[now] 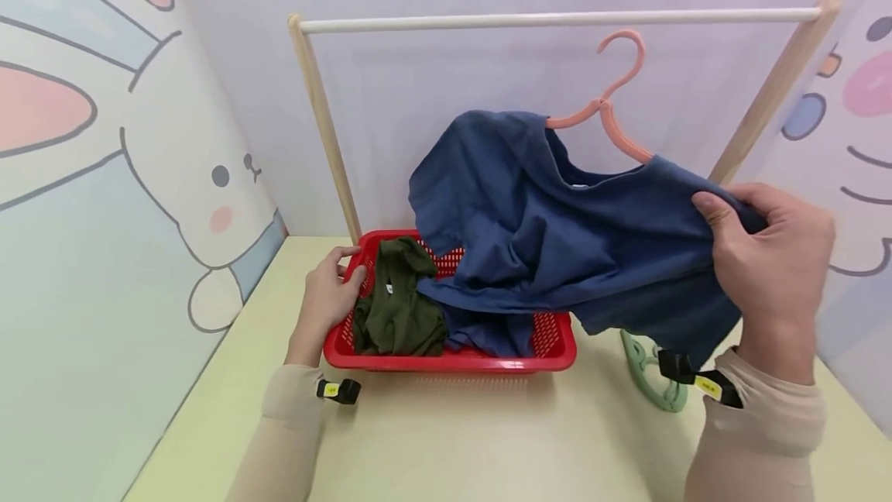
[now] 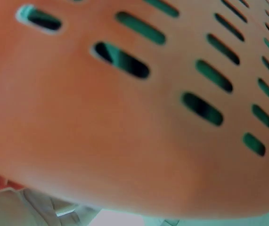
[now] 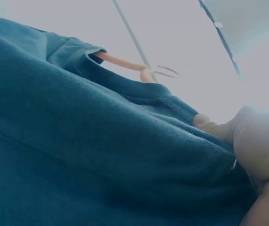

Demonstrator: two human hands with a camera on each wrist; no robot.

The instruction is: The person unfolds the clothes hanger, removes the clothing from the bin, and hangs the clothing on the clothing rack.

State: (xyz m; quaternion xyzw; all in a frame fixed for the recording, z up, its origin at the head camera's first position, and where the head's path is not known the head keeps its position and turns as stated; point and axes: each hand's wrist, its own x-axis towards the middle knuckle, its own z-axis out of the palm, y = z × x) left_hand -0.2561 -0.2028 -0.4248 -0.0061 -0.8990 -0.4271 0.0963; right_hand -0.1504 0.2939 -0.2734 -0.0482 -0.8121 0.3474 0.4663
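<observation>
A dark blue T-shirt hangs on a pink hanger, whose hook stands free below the white rail. My right hand grips the shirt at its right shoulder, thumb on the near side. In the right wrist view the shirt spreads across the picture, and the thumb presses its upper edge. My left hand holds the left rim of a red basket. The basket wall fills the left wrist view, where that hand's fingers are hidden. Inside the basket lie a dark green garment and some blue cloth.
A clothes rack with a white rail and wooden posts stands behind the basket. Green hangers lie on the pale yellow table, partly behind my right wrist. Painted walls rise on both sides.
</observation>
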